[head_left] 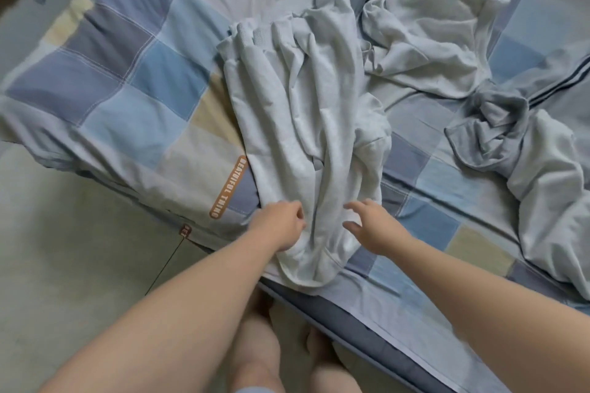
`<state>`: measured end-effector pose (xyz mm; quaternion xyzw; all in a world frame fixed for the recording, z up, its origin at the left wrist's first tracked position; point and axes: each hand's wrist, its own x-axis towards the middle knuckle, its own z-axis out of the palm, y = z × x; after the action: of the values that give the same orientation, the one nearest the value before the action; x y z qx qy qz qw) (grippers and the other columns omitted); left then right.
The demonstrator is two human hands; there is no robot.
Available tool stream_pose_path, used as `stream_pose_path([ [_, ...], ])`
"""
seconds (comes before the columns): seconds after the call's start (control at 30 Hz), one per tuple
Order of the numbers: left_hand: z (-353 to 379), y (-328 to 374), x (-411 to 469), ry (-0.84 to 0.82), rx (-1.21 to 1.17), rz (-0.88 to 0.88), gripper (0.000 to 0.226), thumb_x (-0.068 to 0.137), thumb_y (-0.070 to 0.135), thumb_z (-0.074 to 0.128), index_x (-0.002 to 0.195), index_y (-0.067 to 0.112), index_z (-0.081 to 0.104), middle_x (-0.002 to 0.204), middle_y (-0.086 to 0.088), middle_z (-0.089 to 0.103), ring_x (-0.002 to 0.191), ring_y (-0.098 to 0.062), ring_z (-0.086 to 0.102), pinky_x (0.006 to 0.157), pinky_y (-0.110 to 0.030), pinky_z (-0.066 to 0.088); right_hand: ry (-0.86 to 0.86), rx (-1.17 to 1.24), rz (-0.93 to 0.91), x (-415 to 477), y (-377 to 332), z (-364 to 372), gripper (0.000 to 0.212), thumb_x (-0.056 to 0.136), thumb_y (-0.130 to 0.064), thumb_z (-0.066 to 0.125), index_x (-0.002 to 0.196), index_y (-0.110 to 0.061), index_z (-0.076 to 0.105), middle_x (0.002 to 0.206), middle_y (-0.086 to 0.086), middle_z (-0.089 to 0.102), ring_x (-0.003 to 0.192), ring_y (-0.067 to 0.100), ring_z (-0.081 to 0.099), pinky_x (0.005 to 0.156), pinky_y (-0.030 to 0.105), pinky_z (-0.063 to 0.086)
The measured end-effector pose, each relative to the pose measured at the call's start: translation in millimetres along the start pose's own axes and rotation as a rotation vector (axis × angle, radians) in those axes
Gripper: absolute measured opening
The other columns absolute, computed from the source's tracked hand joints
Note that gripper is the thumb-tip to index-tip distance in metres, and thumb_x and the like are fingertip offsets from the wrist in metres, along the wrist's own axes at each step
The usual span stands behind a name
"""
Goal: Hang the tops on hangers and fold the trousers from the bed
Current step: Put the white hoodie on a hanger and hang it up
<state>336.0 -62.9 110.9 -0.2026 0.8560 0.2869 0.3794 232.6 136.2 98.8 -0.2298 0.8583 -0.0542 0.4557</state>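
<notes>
A pale grey pair of trousers [297, 124] lies lengthwise on the bed, its ribbed cuffs at the far end and its waist end hanging over the near edge. My left hand [281, 226] grips the fabric at the left side of the waist end, fingers curled into it. My right hand [370, 226] hovers over the right side of the same end with fingers spread, holding nothing. A second pale grey garment [424, 32] lies crumpled at the far right. A grey garment with dark stripes [523, 124] lies bunched at the right.
The bed carries a checked cover [134, 80] in blue, grey and cream squares, its near edge [351, 319] running diagonally in front of me. Pale floor [79, 249] lies to the left. My bare legs [255, 354] stand against the bed edge.
</notes>
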Motion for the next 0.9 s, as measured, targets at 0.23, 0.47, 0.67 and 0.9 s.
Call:
stream_pose_path([
  [0.23,-115,-39,99,0.393,0.076,-0.017,0.054,0.094,0.044,0.059,0.141,0.026,0.039,0.158,-0.001,0.026,0.144,-0.029,0.023,0.112,-0.047,0.030,0.268,0.161,-0.097,99,-64,-72,0.065,0.095,-0.029,0.062,0.153,-0.028,0.033,0.145,0.006,0.043,0.129,0.029,0.044,0.105,0.042,0.042],
  [0.47,-221,-69,210,0.618,-0.497,-0.185,0.101,0.081,0.044,0.076,0.157,0.024,0.012,0.166,-0.006,0.007,0.146,-0.030,0.030,0.120,-0.043,0.026,0.411,0.148,-0.081,229,-132,-146,0.075,0.094,-0.031,0.061,0.157,-0.037,0.021,0.160,0.009,0.022,0.145,0.034,0.026,0.118,0.045,0.029],
  [0.67,-237,-85,247,0.408,-0.965,-0.160,0.085,0.080,0.026,0.081,0.151,0.018,0.035,0.139,-0.006,0.056,0.123,-0.027,0.058,0.104,-0.038,0.048,0.302,0.445,0.009,257,-149,-156,0.068,0.093,-0.042,0.063,0.154,-0.033,0.035,0.144,-0.001,0.049,0.127,0.020,0.049,0.098,0.028,0.036],
  [0.9,-186,-23,148,0.172,-0.920,0.283,0.042,0.076,0.016,0.079,0.111,0.035,0.065,0.103,0.011,0.074,0.101,-0.014,0.070,0.089,-0.027,0.056,0.022,1.195,0.254,191,-144,-178,0.054,0.078,-0.067,0.060,0.114,-0.026,0.068,0.103,0.000,0.072,0.096,0.022,0.068,0.076,0.044,0.059],
])
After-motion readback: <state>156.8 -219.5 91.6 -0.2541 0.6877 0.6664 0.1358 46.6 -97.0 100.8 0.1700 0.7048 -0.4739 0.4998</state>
